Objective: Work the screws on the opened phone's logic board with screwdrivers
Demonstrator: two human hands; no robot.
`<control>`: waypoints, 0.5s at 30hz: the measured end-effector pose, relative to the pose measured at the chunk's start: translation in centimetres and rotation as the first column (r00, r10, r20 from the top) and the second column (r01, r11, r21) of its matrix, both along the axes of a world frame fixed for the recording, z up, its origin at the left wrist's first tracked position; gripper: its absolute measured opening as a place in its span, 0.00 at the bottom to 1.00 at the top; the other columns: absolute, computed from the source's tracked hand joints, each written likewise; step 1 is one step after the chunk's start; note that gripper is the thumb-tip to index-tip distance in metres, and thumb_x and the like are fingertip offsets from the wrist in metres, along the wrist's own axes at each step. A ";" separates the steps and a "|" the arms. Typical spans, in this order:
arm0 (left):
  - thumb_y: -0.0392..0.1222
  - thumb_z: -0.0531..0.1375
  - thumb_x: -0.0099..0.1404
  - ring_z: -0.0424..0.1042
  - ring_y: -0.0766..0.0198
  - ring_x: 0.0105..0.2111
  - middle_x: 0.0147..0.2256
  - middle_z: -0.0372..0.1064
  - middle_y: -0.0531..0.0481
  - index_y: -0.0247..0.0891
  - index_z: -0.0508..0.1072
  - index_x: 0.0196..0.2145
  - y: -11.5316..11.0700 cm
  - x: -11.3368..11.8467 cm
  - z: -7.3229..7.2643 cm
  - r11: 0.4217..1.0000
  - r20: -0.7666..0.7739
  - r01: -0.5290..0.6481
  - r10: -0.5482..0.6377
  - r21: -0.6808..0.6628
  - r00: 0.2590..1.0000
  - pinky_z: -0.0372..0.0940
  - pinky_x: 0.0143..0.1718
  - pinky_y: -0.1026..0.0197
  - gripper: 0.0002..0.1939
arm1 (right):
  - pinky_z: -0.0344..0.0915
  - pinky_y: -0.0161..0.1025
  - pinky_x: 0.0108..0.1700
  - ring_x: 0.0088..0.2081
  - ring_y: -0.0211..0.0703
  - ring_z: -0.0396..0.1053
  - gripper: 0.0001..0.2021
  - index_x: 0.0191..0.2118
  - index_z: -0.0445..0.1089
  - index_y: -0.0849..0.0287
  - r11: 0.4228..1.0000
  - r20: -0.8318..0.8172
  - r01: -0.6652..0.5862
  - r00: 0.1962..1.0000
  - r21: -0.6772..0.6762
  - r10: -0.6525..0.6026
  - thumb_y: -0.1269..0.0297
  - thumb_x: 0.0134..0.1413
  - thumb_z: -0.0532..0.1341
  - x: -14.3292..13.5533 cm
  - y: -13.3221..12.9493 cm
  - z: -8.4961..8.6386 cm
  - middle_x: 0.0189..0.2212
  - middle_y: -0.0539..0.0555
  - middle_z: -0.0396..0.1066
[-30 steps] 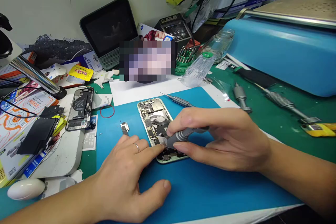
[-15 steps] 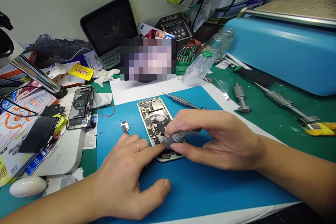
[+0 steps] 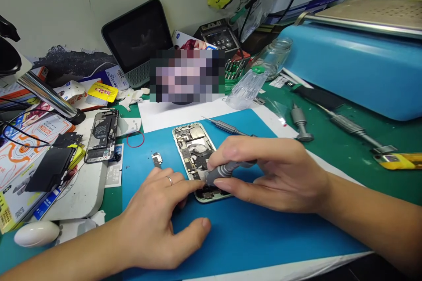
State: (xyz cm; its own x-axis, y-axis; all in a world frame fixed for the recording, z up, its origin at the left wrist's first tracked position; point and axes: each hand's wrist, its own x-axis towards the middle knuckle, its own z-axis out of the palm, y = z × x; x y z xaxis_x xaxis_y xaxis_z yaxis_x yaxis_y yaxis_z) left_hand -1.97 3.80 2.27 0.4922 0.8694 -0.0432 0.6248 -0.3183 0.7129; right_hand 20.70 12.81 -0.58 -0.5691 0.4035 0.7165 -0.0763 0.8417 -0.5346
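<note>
An opened phone (image 3: 194,151) lies on the blue mat (image 3: 250,232) with its inner parts showing. My right hand (image 3: 270,175) grips a grey screwdriver (image 3: 221,173) between thumb and fingers, its tip down at the lower part of the phone and hidden. Against the phone's lower left edge rests the index fingertip of my left hand (image 3: 165,215), whose thumb is spread away. A small metal part (image 3: 157,158) sits left of the phone, just beyond my left fingers. Behind the phone lies a second thin screwdriver (image 3: 226,126).
Another opened phone (image 3: 103,135), a red ring (image 3: 135,139) and boxes (image 3: 33,145) are on the left. At the back stand a screen device (image 3: 138,37) and a bit holder (image 3: 233,72). More screwdrivers (image 3: 300,122) and a yellow cutter (image 3: 400,161) lie right.
The view has shifted slightly. My left index fingertip has drawn back a little at the phone's lower edge; my right hand still holds the screwdriver in nearly the same place.
</note>
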 end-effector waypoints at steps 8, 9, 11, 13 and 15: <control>0.40 0.62 0.68 0.65 0.61 0.33 0.31 0.66 0.55 0.37 0.75 0.54 -0.1 -0.1 -0.4 0.999 0.037 -0.014 0.013 0.048 0.999 0.54 0.39 0.54 0.17 | 0.81 0.40 0.40 0.39 0.43 0.80 0.25 0.59 0.65 0.50 0.999 -0.026 0.002 1.000 -0.034 -0.003 0.73 0.59 0.68 0.0 -0.2 0.2 0.39 0.53 0.79; 0.39 0.62 0.69 0.65 0.62 0.33 0.30 0.66 0.55 0.37 0.75 0.52 -0.1 -0.1 -0.5 0.997 0.048 -0.020 0.017 0.068 0.999 0.54 0.39 0.54 0.15 | 0.81 0.40 0.39 0.38 0.43 0.80 0.26 0.59 0.65 0.50 0.999 -0.040 0.004 0.999 -0.033 -0.005 0.74 0.58 0.69 -0.1 -0.3 0.2 0.39 0.53 0.79; 0.37 0.60 0.72 0.65 0.63 0.32 0.29 0.66 0.56 0.38 0.76 0.49 0.0 -0.2 -0.8 0.993 0.066 -0.034 0.026 0.117 0.997 0.54 0.38 0.55 0.10 | 0.80 0.39 0.37 0.36 0.43 0.79 0.28 0.61 0.64 0.50 1.000 -0.071 -0.006 0.997 -0.027 0.004 0.75 0.58 0.69 -0.2 -0.4 0.3 0.38 0.53 0.78; 0.37 0.59 0.74 0.64 0.64 0.30 0.28 0.65 0.56 0.39 0.75 0.45 0.1 -0.2 -1.0 0.985 0.074 -0.053 0.041 0.166 0.996 0.53 0.36 0.56 0.05 | 0.80 0.38 0.35 0.34 0.42 0.78 0.29 0.62 0.63 0.49 0.999 -0.086 -0.026 0.996 -0.025 0.024 0.75 0.58 0.68 -0.4 -0.6 0.5 0.37 0.53 0.78; 0.36 0.58 0.76 0.64 0.64 0.30 0.28 0.65 0.56 0.40 0.75 0.42 0.1 -0.2 -1.3 0.976 0.071 -0.072 0.058 0.208 0.996 0.52 0.35 0.57 0.05 | 0.80 0.38 0.34 0.32 0.42 0.77 0.29 0.62 0.63 0.49 0.999 -0.084 -0.039 0.996 -0.028 0.036 0.76 0.58 0.68 -0.6 -0.8 0.9 0.35 0.53 0.77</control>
State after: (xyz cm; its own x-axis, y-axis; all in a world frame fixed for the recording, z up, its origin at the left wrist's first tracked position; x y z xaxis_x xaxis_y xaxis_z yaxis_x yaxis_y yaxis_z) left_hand -2.22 3.90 0.98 0.4299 0.8861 0.1735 0.6044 -0.4251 0.6738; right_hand 20.07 12.03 0.30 -0.5228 0.4046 0.7503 -0.1532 0.8213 -0.5496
